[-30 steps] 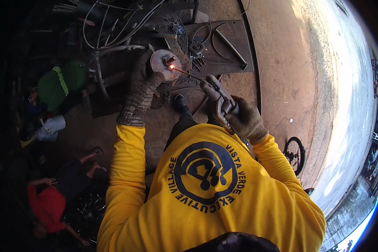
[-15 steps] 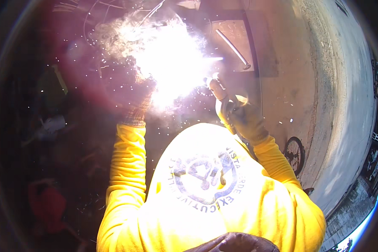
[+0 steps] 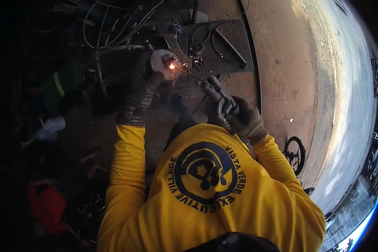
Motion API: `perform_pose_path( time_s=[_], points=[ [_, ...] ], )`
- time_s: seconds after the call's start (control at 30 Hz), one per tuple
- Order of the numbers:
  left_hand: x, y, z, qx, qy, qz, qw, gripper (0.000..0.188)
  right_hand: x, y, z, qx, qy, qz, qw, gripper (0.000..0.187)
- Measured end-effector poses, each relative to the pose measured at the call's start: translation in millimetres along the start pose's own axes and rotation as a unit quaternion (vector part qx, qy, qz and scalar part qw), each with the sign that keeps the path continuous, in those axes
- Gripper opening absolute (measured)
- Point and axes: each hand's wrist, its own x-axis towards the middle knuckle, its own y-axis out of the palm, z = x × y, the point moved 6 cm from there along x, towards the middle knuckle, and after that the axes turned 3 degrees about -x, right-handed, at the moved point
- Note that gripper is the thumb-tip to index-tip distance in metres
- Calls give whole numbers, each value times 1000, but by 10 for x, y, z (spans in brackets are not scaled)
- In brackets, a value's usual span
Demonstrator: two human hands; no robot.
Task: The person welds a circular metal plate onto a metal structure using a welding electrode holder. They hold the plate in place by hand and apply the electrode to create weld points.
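Shadow covers the left, where I see a person in red (image 3: pixel 50 208), then what look like bent rods (image 3: pixel 122 47), a dark plate (image 3: pixel 239 35) and a bicycle wheel (image 3: pixel 296 155). My left hand (image 3: pixel 146 80), stretched forward, grips the pale disc (image 3: pixel 159 64); a glowing-tipped rod (image 3: pixel 192 75) points at it, its holder (image 3: pixel 219 95) clasped by my right hand (image 3: pixel 245 118), slanting in.

Rod (image 3: pixel 192 74) blocks gap btwn L hand (image 3: pixel 147 79) & R hand (image 3: pixel 245 119); pipe (image 3: pixel 232 48) beyond; room on R, over ground (image 3: pixel 285 63).
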Motion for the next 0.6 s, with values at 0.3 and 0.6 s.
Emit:
perform_pose_path(
  time_s=[0.3, 0.6],
  points=[
    [48, -66, 99, 9, 73, 9, 997, 72, 12, 16, 8, 27, -6, 0, 1000, 62],
    [33, -225, 94, 445, 217, -70, 866, 68, 42, 121, -74, 67, -33, 8, 997, 59]
  ],
)
